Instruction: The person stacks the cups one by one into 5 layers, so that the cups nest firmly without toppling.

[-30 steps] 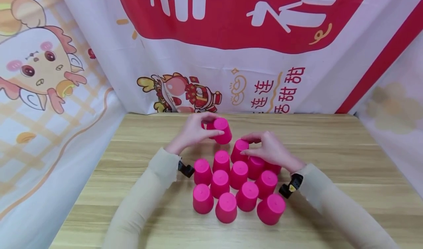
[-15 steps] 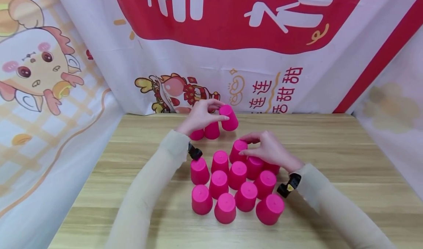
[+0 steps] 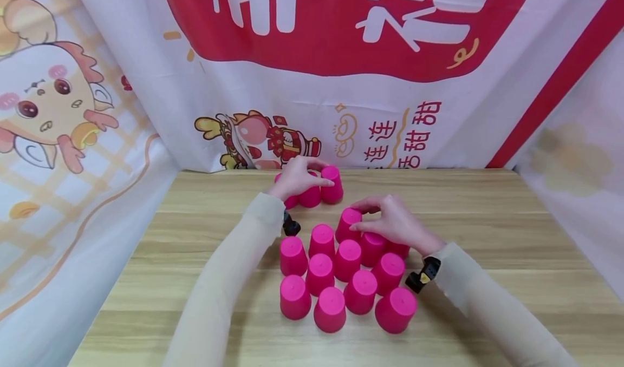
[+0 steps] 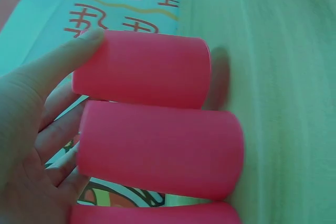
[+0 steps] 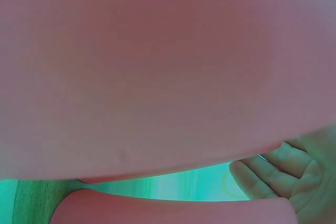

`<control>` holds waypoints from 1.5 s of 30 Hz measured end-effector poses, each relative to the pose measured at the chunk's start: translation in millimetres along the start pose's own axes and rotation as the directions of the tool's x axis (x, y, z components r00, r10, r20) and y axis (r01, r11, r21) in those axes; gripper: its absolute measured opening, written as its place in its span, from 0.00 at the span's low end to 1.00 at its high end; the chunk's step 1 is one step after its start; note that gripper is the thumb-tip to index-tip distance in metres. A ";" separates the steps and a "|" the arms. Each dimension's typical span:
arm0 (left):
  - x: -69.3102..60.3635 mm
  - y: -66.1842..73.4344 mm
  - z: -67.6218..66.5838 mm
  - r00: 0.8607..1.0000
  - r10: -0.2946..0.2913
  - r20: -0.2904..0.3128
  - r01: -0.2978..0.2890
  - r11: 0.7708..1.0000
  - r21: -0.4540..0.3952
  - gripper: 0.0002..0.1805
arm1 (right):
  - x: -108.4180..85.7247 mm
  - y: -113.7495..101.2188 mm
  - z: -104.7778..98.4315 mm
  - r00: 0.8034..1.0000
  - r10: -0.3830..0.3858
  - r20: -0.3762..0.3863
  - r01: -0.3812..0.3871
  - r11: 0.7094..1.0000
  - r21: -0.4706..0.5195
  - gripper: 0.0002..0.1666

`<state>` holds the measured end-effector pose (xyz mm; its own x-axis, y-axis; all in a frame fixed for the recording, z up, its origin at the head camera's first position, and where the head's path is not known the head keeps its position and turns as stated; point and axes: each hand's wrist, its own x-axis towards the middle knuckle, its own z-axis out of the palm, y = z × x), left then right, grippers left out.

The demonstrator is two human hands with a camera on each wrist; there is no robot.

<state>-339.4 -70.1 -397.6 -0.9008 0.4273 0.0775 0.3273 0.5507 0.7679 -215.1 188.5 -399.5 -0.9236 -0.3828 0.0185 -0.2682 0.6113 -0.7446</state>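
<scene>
Near the table's back edge, my left hand (image 3: 299,177) pinches an upside-down pink plastic cup (image 3: 332,185) by its top between thumb and fingers. This cup is the rightmost of a row of three. In the left wrist view, the middle cup (image 4: 160,148) lies right alongside the held cup (image 4: 144,69). My right hand (image 3: 390,223) grips another upside-down pink cup (image 3: 349,223) at the back of the larger cluster. A cup wall (image 5: 157,77) fills most of the right wrist view, with the fingers (image 5: 278,174) partly visible at the lower right.
Several more upside-down pink cups (image 3: 330,310) stand close together in front of my right hand. They rest on a wooden table (image 3: 512,280). A printed white and red cloth (image 3: 312,96) hangs behind the back edge, and patterned cloth (image 3: 73,210) covers the left side.
My left hand has carried its cup back and to the right, then lowered it beside the two cups at the back. The right hand has stayed on its cup.
</scene>
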 end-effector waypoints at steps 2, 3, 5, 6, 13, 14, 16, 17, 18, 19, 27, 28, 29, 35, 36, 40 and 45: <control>0.0 -2.4 2.3 1.000 0.013 0.007 -0.013 1.000 0.015 0.29 | -1.2 -0.6 0.2 1.000 0.005 0.000 -0.005 1.000 0.004 0.29; 0.2 -2.2 3.0 1.000 0.015 0.012 -0.016 0.999 0.028 0.29 | -1.7 -0.7 0.1 1.000 0.007 0.000 -0.007 1.000 0.005 0.29; 0.9 -1.3 4.5 1.000 0.023 0.020 -0.024 0.998 0.064 0.29 | -2.2 -0.3 -0.1 1.000 0.009 0.000 -0.009 1.000 0.006 0.29; 1.2 -0.5 5.1 0.999 0.023 0.024 -0.025 0.996 0.085 0.29 | -2.3 -0.2 -0.2 1.000 0.010 0.000 -0.010 1.000 0.007 0.29; 3.6 7.1 7.6 0.997 0.057 0.055 -0.067 0.979 0.192 0.28 | -1.9 -0.2 -0.9 1.000 0.014 0.000 -0.014 1.000 0.013 0.30; 3.7 7.8 7.8 0.997 0.060 0.056 -0.070 0.978 0.198 0.28 | -1.9 -0.7 -1.6 1.000 0.018 -0.003 -0.018 1.000 0.015 0.30; 3.2 8.2 8.0 0.997 0.056 0.055 -0.066 0.976 0.207 0.28 | -1.7 -1.5 -3.8 1.000 0.020 -0.007 -0.020 1.000 0.022 0.30; 2.6 8.4 8.0 0.997 0.052 0.053 -0.062 0.976 0.211 0.29 | -1.3 -2.2 -5.4 1.000 0.020 -0.012 -0.019 0.999 0.025 0.30; 1.9 8.5 7.8 0.998 0.047 0.052 -0.057 0.976 0.210 0.29 | -0.8 -2.8 -7.5 1.000 0.022 -0.022 -0.022 0.999 0.030 0.30; 1.0 8.8 7.2 0.998 0.043 0.050 -0.053 0.977 0.206 0.29 | -0.2 -3.8 -10.1 0.999 0.021 -0.033 -0.020 0.999 0.034 0.30; -14.2 17.9 -10.4 0.998 0.061 0.017 -0.062 0.995 0.072 0.34 | 12.5 -9.2 -42.6 0.971 -0.059 -0.231 0.069 0.997 0.036 0.28; -18.0 19.3 -14.3 0.998 0.062 0.005 -0.062 0.996 0.060 0.34 | 15.7 -9.0 -46.3 0.965 -0.068 -0.251 0.079 0.996 0.031 0.28; -21.9 20.7 -18.3 0.998 0.066 -0.005 -0.066 0.996 0.054 0.34 | 19.0 -8.5 -49.6 0.961 -0.068 -0.268 0.079 0.997 0.028 0.28; -47.7 26.1 -36.7 0.993 0.109 -0.049 -0.103 0.989 0.105 0.34 | 40.5 -4.9 -61.0 0.965 -0.015 -0.263 0.017 1.000 0.006 0.27; -53.4 26.4 -38.4 0.992 0.117 -0.049 -0.111 0.988 0.108 0.35 | 44.3 -4.0 -60.9 0.968 -0.004 -0.252 0.004 1.000 0.002 0.27; -79.2 24.2 -38.7 0.990 0.135 -0.027 -0.133 0.989 0.063 0.37 | 59.9 2.1 -57.5 0.979 0.024 -0.203 -0.027 1.000 -0.010 0.26; -111.4 18.2 -32.4 0.995 0.104 0.003 -0.104 0.995 0.012 0.38 | 74.9 9.2 -51.9 0.989 0.014 -0.150 -0.023 0.998 -0.053 0.25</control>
<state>-242.4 -130.9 -371.6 -0.8611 0.4844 0.1549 0.4224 0.5118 0.7481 -301.0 201.4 -370.3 -0.9580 -0.2657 0.1078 -0.2615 0.6558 -0.7081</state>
